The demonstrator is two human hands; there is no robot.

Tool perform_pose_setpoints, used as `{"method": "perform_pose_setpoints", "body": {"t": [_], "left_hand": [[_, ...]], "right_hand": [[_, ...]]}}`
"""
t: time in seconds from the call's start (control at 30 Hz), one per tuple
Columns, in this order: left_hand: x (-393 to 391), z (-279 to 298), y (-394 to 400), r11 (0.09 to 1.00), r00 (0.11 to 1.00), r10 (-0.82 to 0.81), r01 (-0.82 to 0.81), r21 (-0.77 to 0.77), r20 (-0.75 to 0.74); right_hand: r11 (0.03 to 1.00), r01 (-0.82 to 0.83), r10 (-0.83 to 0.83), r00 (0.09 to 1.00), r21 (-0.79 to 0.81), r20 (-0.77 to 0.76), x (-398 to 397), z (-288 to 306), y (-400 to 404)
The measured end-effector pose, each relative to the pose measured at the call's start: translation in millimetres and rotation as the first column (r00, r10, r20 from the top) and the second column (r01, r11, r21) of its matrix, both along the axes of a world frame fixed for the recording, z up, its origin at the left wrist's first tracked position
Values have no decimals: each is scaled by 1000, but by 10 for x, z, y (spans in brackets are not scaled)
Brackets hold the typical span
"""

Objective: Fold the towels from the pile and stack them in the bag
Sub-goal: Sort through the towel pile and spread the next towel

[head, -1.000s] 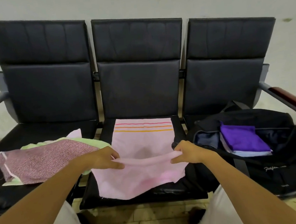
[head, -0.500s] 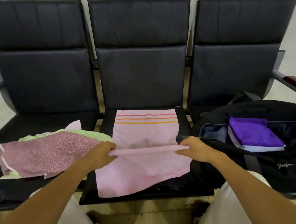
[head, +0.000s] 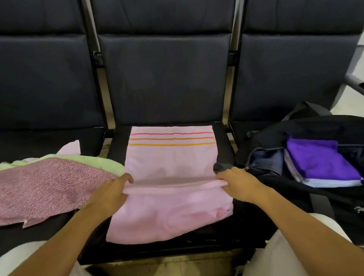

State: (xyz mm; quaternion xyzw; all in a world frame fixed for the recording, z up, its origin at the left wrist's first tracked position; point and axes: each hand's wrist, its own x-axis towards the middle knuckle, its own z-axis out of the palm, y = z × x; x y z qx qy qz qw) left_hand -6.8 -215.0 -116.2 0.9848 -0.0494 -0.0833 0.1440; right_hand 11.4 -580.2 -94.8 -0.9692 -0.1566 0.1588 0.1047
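Both hands, left hand (head: pixel 110 193) and right hand (head: pixel 239 181), pinch the pink towel (head: pixel 170 161) at a raised crosswise fold, fingers curled round it. Its striped end lies beyond the fingers; the bag (head: pixel 362 197) sits rightward, nearer the right hand.

Dim, even light; soft focus; edges bowed
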Motion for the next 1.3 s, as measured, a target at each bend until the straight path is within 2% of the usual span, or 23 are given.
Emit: {"method": "perform_pose_setpoints", "body": {"t": [0.07,0.2,0.3,0.43,0.7,0.87,0.97,1.07,1.17,1.3], "left_hand": [[122,-41,-10,999,1000,-3,2,-45,-23],[279,-200,-44,983,977,-135,153,97,-167],[293,-252,-102,968,929,-210,242,69,-304],[246,-289,-130,950,849,-233,304,77,-474],[178,-149,-73,968,785,-188,248,23,-590],[86,-16,-13,974,730,-216,207,-91,-648],[35,8,21,979,715,-202,155,-130,-669],[1,57,77,978,720,-205,123,-168,-663],[25,96,153,953,813,-207,42,-301,-544],[90,211,170,897,932,-128,-37,-441,-338]], "right_hand": [[995,7,-6,1000,-101,17,45,-92,39],[979,-76,77,997,-187,2,151,-304,138],[976,-105,86,990,-188,-108,194,-448,234],[968,-162,109,959,-192,-260,158,-487,327],[992,-97,60,932,-86,-358,112,-381,292],[998,-63,62,913,12,-404,44,-360,197],[997,-32,58,907,68,-418,16,-372,104],[986,-18,78,927,163,-367,4,-376,71],[932,79,12,968,354,-249,27,-331,88],[816,157,-121,987,557,-102,141,-197,85]]}}
